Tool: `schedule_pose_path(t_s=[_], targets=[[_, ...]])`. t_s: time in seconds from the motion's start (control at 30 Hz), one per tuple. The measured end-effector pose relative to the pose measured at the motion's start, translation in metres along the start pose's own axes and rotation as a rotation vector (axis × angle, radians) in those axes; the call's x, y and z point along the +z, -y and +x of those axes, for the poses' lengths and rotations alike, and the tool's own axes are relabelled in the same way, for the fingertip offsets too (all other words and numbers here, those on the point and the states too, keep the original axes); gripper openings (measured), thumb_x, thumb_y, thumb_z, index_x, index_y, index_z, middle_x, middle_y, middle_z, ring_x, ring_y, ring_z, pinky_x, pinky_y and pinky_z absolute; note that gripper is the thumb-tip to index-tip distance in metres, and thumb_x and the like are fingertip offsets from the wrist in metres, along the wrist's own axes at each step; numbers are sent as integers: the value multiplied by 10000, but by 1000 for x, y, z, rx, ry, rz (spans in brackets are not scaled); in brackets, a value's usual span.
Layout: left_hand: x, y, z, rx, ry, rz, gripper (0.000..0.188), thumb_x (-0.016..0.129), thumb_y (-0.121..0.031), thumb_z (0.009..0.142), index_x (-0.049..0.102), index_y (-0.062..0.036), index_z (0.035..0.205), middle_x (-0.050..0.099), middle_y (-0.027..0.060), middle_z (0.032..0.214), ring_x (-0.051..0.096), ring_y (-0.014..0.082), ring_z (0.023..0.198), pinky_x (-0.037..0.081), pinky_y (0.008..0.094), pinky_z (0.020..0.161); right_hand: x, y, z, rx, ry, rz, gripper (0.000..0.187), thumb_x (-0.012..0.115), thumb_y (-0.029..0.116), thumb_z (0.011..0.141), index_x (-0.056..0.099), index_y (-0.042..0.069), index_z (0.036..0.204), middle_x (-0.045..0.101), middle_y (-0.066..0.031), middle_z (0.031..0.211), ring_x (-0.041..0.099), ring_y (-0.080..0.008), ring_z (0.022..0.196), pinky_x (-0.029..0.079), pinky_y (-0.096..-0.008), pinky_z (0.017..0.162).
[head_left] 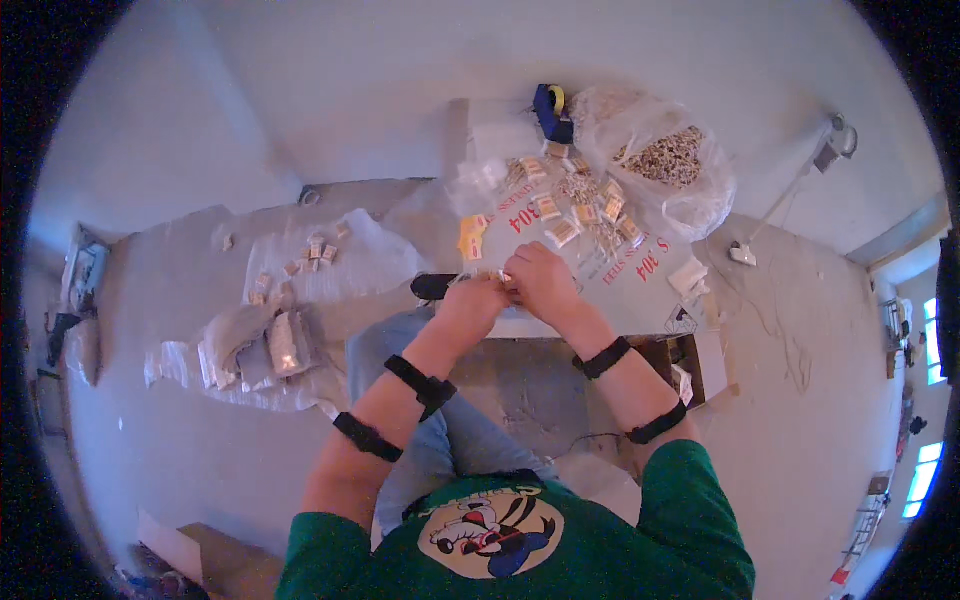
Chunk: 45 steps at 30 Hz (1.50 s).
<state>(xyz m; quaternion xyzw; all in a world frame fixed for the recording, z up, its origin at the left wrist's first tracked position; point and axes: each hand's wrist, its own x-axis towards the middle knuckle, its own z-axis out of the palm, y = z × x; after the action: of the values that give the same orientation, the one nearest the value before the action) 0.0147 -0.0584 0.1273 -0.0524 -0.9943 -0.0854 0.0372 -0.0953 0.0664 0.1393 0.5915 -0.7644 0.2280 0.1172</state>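
My left hand [472, 303] and my right hand [541, 283] meet over the near edge of the table, fingers closed together. Between the fingertips is a small pale thing [506, 281], mostly covered, too little of it showing to name. Just beyond my left hand lie yellow printed cards [473, 237]. Past my right hand, small clear packs [563, 232] with tan contents and orange-brown labels are scattered on the printed sheet [600, 268] that covers the table. Among the packs lies a loose pile of small tan pieces [580, 188].
A big clear plastic bag [707, 200] of small brown pieces stands at the back right, beside a blue tape dispenser [552, 112]. On the floor at left, plastic sheeting [380, 250] holds several small packs [318, 250] and filled bags [285, 342]. An open cardboard box [708, 362] sits below the table's right side.
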Motion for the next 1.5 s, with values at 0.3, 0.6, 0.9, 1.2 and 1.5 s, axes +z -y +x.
schedule_pose_path(t_s=[0.3, 0.6, 0.9, 1.2, 1.5], targets=[[-3, -15, 6, 105, -282, -178, 181, 519, -58, 743, 620, -86, 890, 639, 104, 838, 624, 318, 816, 514, 418, 687, -2, -22, -9, 108, 29, -63, 140, 629, 128, 658, 532, 64, 736, 543, -112, 784, 554, -299, 791, 476, -387, 690], [-3, -19, 24, -188, -34, -258, 102, 545, -106, 742, 637, -84, 779, 635, 110, 863, 617, 333, 838, 506, 436, 689, -5, -22, -25, 346, 37, 271, 34, 603, 62, 710, 588, 47, 736, 567, -116, 758, 561, -313, 757, 455, -398, 651], [11, -7, 32, 101, -499, -49, 107, 634, -181, 691, 684, -119, 762, 630, 48, 939, 561, 205, 962, 467, 371, 811, -6, -31, -31, 160, 31, 264, 15, 588, 38, 713, 588, 34, 727, 556, -116, 735, 550, -316, 748, 448, -398, 643], [32, -1, 45, 126, -223, -293, 89, 590, -132, 683, 654, -94, 733, 626, 70, 760, 590, 286, 806, 480, 395, 707, -25, -17, -37, 224, 169, 130, 149, 636, 125, 711, 580, 28, 809, 534, -125, 833, 538, -302, 836, 460, -411, 709], [34, 3, 46, -14, -352, -551, 167, 657, -118, 693, 650, -70, 853, 645, 107, 873, 604, 298, 824, 484, 392, 758, 2, -19, -47, 160, 73, -145, 184, 599, 161, 736, 531, 47, 862, 518, -118, 846, 533, -297, 824, 470, -389, 719]])
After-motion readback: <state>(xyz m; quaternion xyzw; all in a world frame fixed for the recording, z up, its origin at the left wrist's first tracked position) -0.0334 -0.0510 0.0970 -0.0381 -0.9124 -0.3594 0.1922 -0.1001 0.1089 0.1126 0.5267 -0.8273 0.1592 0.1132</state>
